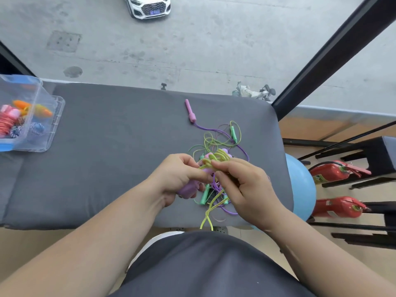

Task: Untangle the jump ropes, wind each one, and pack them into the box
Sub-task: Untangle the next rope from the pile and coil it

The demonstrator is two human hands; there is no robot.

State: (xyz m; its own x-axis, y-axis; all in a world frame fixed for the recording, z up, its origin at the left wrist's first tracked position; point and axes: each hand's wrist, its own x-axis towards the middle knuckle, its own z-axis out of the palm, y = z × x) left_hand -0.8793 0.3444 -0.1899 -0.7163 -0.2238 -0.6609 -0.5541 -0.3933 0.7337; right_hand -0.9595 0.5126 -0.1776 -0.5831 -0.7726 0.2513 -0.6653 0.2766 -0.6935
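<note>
The tangle of jump ropes lies on the gray surface, with its yellow-green cord bunched between both hands. The left hand grips a purple handle and pinches the cord. The right hand pinches loops beside it. Best to follow one cord, easing loops out slack rather than tugging knots tight. The box sits well apart, far left.

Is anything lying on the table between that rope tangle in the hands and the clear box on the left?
Nothing visible. Only bare grey table cover lies between the tangle and the clear box, which already holds colourful ropes.
</note>
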